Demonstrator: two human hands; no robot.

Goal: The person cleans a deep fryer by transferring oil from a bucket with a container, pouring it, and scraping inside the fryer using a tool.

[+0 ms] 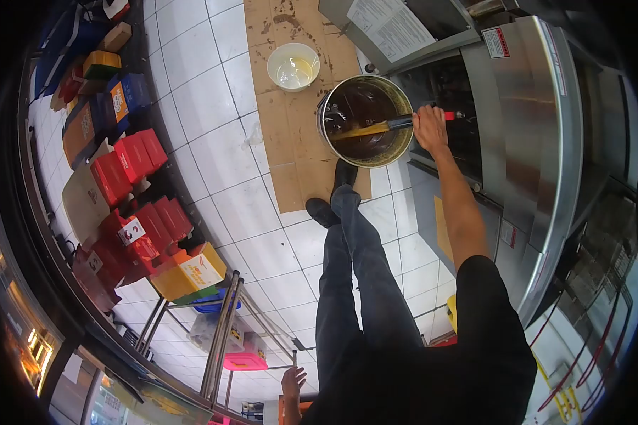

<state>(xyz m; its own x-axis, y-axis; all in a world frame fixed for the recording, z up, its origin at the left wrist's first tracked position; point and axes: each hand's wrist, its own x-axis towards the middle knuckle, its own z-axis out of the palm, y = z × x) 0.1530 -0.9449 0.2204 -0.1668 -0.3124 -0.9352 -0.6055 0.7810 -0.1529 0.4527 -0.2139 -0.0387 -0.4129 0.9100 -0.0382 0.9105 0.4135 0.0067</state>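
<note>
My right hand (431, 129) is wrapped around the black and red handle of a long-handled tool (367, 131). The tool's yellowish end reaches into a large round metal pot (325, 113), lying over dark brown liquid (361, 103); whether it touches the liquid I cannot tell. A white bowl (279, 79) with a little pale liquid stands on the floor beside the pot. My left hand (293, 382) hangs low at my side, fingers loosely apart and holding nothing, near the metal rack.
Stained cardboard (283, 142) covers the white floor tiles under my shoes (324, 211). Steel kitchen equipment (521, 142) with an opened door panel (390, 28) stands on the right. Red cartons (138, 156) line the left, near a metal rack (223, 333) and a pink-lidded tub (246, 361).
</note>
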